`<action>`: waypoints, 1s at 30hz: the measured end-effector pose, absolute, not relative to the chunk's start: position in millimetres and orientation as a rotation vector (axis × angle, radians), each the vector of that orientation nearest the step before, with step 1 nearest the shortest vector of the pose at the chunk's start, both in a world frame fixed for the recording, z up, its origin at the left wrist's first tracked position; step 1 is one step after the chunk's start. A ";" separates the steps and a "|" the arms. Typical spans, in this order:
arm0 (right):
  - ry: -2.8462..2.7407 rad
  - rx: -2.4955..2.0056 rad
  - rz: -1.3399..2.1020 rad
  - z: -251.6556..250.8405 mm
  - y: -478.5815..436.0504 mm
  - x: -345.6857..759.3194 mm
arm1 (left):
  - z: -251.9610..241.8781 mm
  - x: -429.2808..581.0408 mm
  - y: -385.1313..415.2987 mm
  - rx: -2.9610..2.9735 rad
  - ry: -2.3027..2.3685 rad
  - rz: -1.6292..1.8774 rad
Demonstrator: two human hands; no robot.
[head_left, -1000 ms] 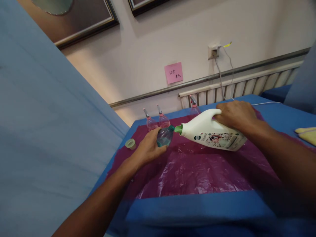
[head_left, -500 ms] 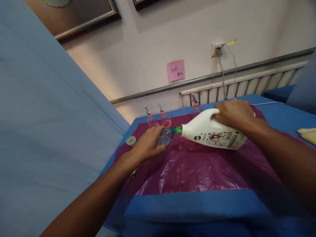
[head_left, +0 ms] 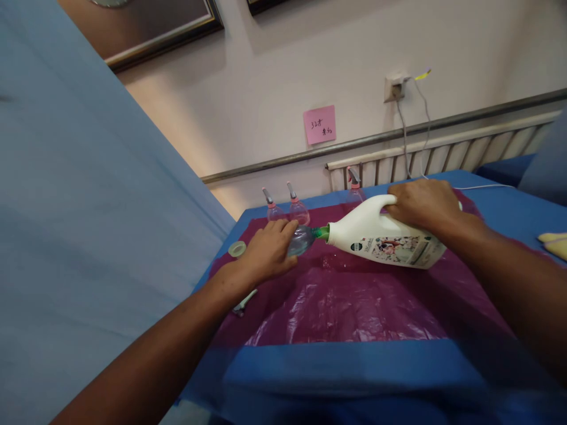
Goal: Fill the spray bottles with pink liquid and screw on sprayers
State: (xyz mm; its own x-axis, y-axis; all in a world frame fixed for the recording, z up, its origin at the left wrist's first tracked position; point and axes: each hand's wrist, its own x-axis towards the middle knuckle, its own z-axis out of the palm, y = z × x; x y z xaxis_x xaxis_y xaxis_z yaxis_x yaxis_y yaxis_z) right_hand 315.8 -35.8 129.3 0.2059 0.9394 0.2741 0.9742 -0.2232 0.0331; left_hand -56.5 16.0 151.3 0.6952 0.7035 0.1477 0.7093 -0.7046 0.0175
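Note:
My left hand (head_left: 271, 251) is wrapped round a clear spray bottle (head_left: 302, 240) without its spray head, tilted with its green neck pointing right. My right hand (head_left: 423, 203) grips the handle of a large white detergent jug (head_left: 376, 233), which lies nearly on its side. The jug's green spout (head_left: 325, 232) meets the neck of the clear bottle. Whether liquid is flowing I cannot tell. Left of my left hand is a pale round cap (head_left: 237, 249). Nearer me, partly behind my forearm, lies a spray head (head_left: 243, 302) with a pale stem.
Pink-collared spray bottles (head_left: 299, 211) stand at the back, another (head_left: 355, 190) behind the jug. A maroon plastic sheet (head_left: 345, 313) covers part of the blue table (head_left: 336, 369). A blue curtain (head_left: 97, 206) hangs at left. A yellow cloth item (head_left: 556, 243) lies at right.
The view has shifted slightly, showing more of the spray head by my left forearm. Both hands keep their holds, and the jug and clear bottle stay mouth to mouth.

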 end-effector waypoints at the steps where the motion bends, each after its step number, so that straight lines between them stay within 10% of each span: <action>1: -1.858 -2.327 -0.352 129.5 -35.6 315.4 | 152.4 -56.2 16.7 -2.845 -1.173 -0.189; 30: -1.959 -2.339 -0.305 134.3 -33.8 309.5 | 184.0 -32.2 1.5 -2.560 -1.073 0.346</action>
State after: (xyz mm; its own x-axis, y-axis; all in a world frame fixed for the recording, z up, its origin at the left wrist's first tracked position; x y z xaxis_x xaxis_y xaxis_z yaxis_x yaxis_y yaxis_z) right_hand 309.5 -33.8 134.3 0.1653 0.9659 0.1995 0.9808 -0.1822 0.0696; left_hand -32.2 1.5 184.0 0.6847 0.7232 -0.0903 0.6397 -0.6558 -0.4009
